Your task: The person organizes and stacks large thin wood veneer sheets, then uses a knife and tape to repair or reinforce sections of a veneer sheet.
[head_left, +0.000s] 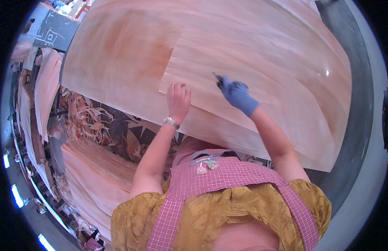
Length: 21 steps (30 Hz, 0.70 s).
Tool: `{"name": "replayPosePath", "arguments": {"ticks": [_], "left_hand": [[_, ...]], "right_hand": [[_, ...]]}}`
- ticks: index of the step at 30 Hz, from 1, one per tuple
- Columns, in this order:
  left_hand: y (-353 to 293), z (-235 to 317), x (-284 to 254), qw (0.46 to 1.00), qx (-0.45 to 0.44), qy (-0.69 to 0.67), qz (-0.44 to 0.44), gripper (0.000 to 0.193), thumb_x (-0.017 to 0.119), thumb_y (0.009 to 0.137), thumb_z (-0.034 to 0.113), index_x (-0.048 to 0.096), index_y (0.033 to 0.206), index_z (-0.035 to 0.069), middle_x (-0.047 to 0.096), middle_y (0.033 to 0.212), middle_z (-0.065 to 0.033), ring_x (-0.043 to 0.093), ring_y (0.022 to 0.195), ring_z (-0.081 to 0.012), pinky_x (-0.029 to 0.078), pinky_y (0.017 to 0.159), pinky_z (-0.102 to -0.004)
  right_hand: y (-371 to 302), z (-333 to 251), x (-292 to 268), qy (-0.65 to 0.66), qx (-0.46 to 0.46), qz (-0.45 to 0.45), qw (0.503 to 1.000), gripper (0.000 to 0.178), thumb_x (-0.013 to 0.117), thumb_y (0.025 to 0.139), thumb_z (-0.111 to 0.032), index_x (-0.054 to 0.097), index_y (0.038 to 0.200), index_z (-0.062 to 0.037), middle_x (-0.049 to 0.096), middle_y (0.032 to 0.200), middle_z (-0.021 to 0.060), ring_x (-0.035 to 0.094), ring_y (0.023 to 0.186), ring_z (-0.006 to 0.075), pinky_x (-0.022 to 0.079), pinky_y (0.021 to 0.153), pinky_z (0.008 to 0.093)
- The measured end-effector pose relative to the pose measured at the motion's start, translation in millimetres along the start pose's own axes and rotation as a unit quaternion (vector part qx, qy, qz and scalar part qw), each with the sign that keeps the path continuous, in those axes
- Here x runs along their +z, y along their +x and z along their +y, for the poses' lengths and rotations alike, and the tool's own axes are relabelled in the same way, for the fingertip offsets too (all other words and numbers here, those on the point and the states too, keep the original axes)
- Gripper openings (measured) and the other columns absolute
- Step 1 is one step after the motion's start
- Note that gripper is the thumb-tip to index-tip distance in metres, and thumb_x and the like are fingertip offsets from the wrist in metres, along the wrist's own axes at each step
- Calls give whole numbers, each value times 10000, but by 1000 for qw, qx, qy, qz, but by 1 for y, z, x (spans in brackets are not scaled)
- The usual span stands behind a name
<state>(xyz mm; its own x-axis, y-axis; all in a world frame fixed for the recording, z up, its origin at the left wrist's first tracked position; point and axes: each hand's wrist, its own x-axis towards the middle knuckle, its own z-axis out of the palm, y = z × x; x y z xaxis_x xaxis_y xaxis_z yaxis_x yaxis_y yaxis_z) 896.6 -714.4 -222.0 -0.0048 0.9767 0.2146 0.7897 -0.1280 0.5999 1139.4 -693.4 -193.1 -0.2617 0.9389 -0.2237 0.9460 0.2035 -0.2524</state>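
Note:
A large, thin wood veneer sheet (114,50) lies in front of me. On its right part rests another veneer sheet (227,54), its ragged left edge and near corner showing. My right hand (238,94), in a blue glove with dark smudges, is closed around a small knife (218,79) whose blade points up and left above the upper sheet. My bare left hand (178,99), with a watch (172,122) at the wrist, is at the near left corner of that sheet, fingers curled. Whether it pinches anything is hidden.
Torn veneer strips (87,117) lie in a heap to the left, below the sheet's near edge. A stack of veneer (98,167) sits at my left side. A dark green board (56,31) with chalk marks stands far left. A grey rim (357,83) runs along the right.

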Motion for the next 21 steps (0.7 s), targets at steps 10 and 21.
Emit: {"name": "replayPosePath", "arguments": {"ticks": [10,21], "left_hand": [[113,-76,29,991,95,84,37,358,544,907,123,592,1254,49,583,1274,-81,525,1188,-263,433,976,-413],[115,-97,49,978,111,178,-1,439,529,894,127,566,1328,68,549,1394,-38,509,1228,-237,420,973,-400]], "right_hand": [[162,-112,62,-64,15,9,998,282,463,979,-247,485,1144,-20,717,840,196,721,742,370,552,606,541],[128,-118,72,-52,38,-55,996,279,460,956,-197,460,1169,-18,720,888,231,732,761,368,548,568,557]]}}
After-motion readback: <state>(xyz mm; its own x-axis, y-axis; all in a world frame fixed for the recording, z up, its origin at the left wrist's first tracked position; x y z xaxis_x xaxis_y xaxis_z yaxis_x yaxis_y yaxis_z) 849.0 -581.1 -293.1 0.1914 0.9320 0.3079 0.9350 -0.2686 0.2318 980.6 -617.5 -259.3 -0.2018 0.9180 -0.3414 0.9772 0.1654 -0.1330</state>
